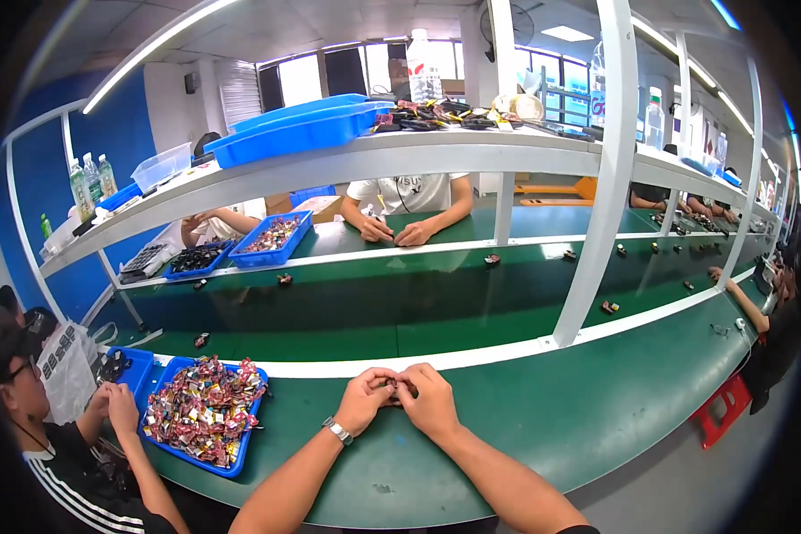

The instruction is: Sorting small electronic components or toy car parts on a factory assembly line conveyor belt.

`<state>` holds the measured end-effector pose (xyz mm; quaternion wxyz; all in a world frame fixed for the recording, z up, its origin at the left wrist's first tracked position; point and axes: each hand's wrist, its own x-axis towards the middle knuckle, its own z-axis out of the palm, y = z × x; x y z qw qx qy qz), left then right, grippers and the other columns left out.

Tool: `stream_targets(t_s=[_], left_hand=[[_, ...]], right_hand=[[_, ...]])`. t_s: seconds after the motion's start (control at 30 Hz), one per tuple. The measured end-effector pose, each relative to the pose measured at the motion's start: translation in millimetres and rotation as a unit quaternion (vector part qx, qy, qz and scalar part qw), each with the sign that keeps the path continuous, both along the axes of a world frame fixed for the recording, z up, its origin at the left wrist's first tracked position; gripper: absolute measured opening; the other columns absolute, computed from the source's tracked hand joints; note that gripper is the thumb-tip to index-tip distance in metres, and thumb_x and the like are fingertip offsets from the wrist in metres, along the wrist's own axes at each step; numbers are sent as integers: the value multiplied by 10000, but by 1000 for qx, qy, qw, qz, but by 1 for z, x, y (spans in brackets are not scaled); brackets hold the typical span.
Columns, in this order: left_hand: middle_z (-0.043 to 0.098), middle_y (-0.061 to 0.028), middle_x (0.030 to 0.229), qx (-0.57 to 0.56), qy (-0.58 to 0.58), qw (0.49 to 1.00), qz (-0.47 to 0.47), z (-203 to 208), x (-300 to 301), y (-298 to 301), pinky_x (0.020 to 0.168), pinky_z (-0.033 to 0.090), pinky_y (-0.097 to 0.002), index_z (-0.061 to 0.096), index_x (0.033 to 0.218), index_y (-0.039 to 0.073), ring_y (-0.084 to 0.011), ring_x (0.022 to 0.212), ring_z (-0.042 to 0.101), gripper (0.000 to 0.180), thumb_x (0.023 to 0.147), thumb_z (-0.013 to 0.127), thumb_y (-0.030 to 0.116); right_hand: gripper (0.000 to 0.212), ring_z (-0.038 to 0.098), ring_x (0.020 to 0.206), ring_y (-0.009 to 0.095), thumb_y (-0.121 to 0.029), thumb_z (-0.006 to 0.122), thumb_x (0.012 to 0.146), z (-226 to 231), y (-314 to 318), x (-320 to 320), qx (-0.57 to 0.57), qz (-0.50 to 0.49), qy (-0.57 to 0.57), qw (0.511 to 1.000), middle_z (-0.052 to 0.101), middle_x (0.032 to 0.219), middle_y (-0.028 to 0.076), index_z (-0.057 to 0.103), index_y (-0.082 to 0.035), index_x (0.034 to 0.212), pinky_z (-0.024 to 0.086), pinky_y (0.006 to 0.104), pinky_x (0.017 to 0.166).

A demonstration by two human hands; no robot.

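Note:
Both my hands meet over the green bench in front of me. My left hand [366, 400], with a wristwatch on the wrist, and my right hand [430, 400] pinch one small dark part [392, 384] between their fingertips. The part is mostly hidden by my fingers. To my left stands a blue tray [231, 464] heaped with small red, yellow and dark parts.
A person at my left works beside the blue tray. Across the green conveyor belt [400, 303], which carries scattered small parts, another person's hands rest near a second blue tray [271, 240]. A white shelf frame post [596, 222] rises ahead on the right. A red stool [721, 409] stands at the right.

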<state>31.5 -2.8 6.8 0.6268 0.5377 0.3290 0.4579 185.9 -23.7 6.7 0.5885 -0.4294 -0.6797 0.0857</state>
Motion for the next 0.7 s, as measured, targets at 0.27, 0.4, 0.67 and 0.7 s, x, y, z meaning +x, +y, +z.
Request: stream_targets(t_s=[0.27, 0.4, 0.67, 0.7], left_hand=[[635, -115, 1107, 7, 3, 1000, 1, -6, -1, 2, 835, 572, -315, 542, 1154, -15, -177, 992, 636, 212, 946, 503, -34], [627, -132, 1156, 28, 15, 999, 14, -6, 1, 1, 830, 567, -315, 523, 1176, -20, -183, 1001, 637, 233, 943, 525, -13], [697, -86, 970, 190, 229, 924, 238, -5, -20, 17, 737, 561, -286, 637, 994, 14, -141, 860, 664, 115, 904, 591, 68], [697, -86, 970, 190, 227, 923, 247, -7, -22, 23, 737, 561, -286, 637, 994, 14, -141, 860, 664, 115, 904, 591, 68]], right_hand=[[156, 663, 703, 192, 11, 683, 784, 2, 1, 3, -43, 35, 28, 998, 647, 888, 97, 668, -14, 938, 544, 286, 627], [161, 671, 726, 146, 9, 669, 805, 0, 6, 9, -125, 64, 56, 988, 673, 903, 91, 666, 9, 966, 549, 263, 649], [130, 693, 757, 164, -37, 653, 832, -13, 47, 36, -212, -36, 141, 966, 707, 832, 111, 680, 12, 950, 552, 290, 698], [127, 700, 752, 186, -46, 658, 826, -20, 62, 42, -182, -41, 152, 971, 703, 832, 118, 685, 8, 938, 552, 308, 701]])
